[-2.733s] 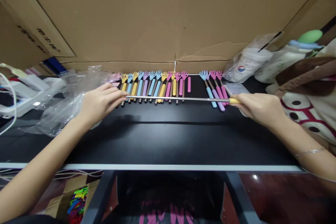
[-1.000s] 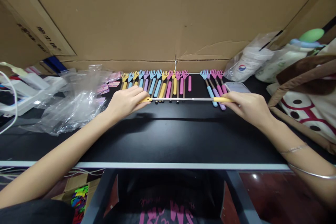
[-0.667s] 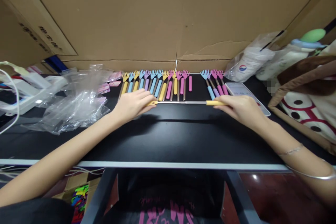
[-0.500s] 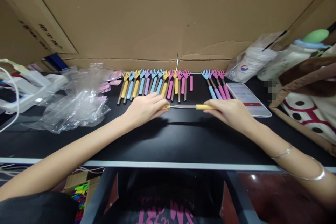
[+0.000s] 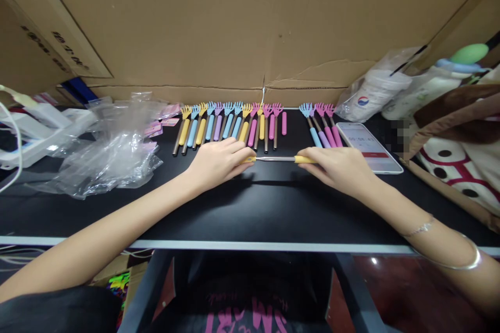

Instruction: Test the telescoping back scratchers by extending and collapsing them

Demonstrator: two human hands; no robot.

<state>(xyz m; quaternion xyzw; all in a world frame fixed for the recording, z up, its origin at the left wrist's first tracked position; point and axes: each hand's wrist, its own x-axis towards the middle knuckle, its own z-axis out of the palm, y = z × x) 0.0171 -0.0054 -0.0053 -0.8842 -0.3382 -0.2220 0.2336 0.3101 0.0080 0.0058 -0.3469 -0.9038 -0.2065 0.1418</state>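
Observation:
Stretched level between both hands is a back scratcher (image 5: 276, 158) with a metal rod and yellow ends. My left hand (image 5: 221, 165) is closed around its left yellow end, mostly hidden in the fingers. My right hand (image 5: 339, 167) pinches the yellow grip at the other end. Behind them lies a row of claw-headed rods (image 5: 211, 114) and loose grips in yellow, blue, purple and pink. Further right, several back scratchers (image 5: 326, 127) with grips on their rods lie together. A lone pink grip (image 5: 284, 123) sits between the two groups.
Clear plastic bags (image 5: 113, 161) and pink cards (image 5: 153, 129) lie at left beside a white power strip (image 5: 33, 140). A phone (image 5: 369, 146) showing a timer is right of the scratchers. A bagged cup (image 5: 375, 96) and a cloth bag (image 5: 449, 161) stand right. Cardboard (image 5: 219, 26) walls the back.
Both hands have shifted slightly right with the back scratcher. My right fingers cover more of the yellow grip. The rows behind have not been rearranged.

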